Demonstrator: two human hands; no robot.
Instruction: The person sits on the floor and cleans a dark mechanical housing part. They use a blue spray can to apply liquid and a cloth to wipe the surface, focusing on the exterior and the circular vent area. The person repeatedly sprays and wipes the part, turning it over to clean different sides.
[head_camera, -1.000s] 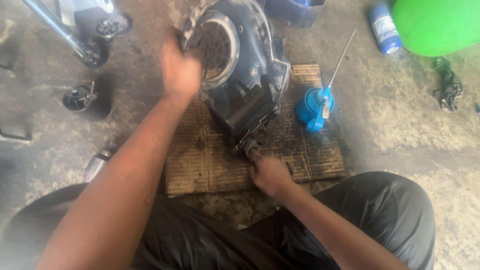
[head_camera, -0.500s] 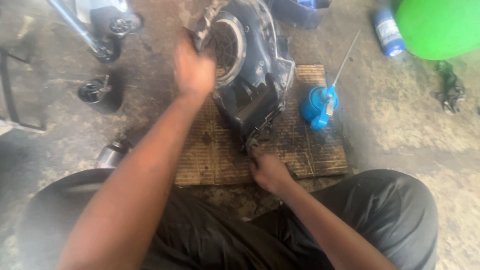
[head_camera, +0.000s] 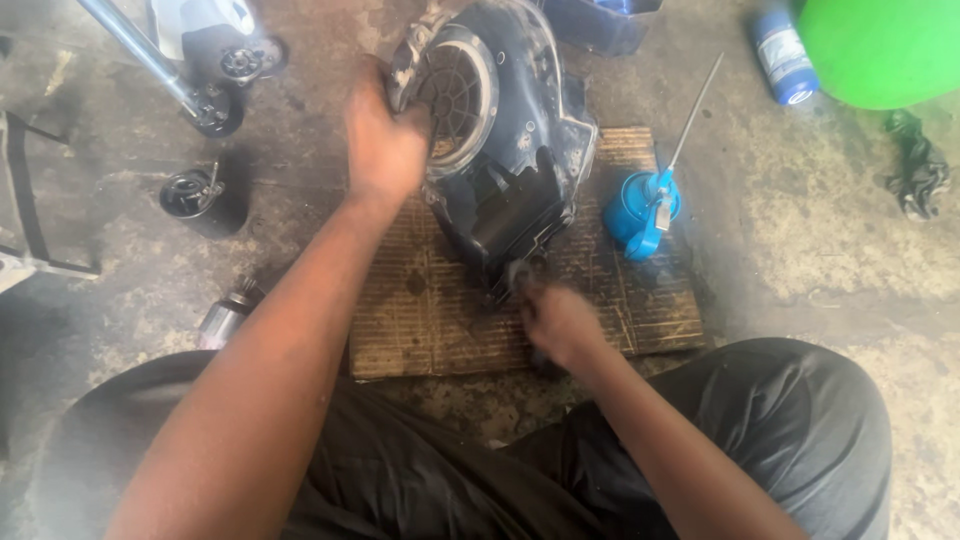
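The black engine cover (head_camera: 500, 150) stands on the cardboard mat (head_camera: 420, 320). The left hand (head_camera: 385, 140) grips its upper left rim; the right hand (head_camera: 560, 325), blurred, closes on something at its lower edge.

My left hand (head_camera: 385, 140) grips the upper left rim of the black engine housing (head_camera: 510, 150), beside its round vented cover (head_camera: 455, 95), while my right hand (head_camera: 560, 322) is closed around something small and blurred at the housing's lower edge, in the middle of the frame. The housing stands tilted on a worn brown mat (head_camera: 440, 310) on the concrete floor (head_camera: 830, 230). A blue oil can (head_camera: 640, 210) with a long spout stands at the mat's right edge, and a green round object (head_camera: 880, 50) fills the upper right corner.
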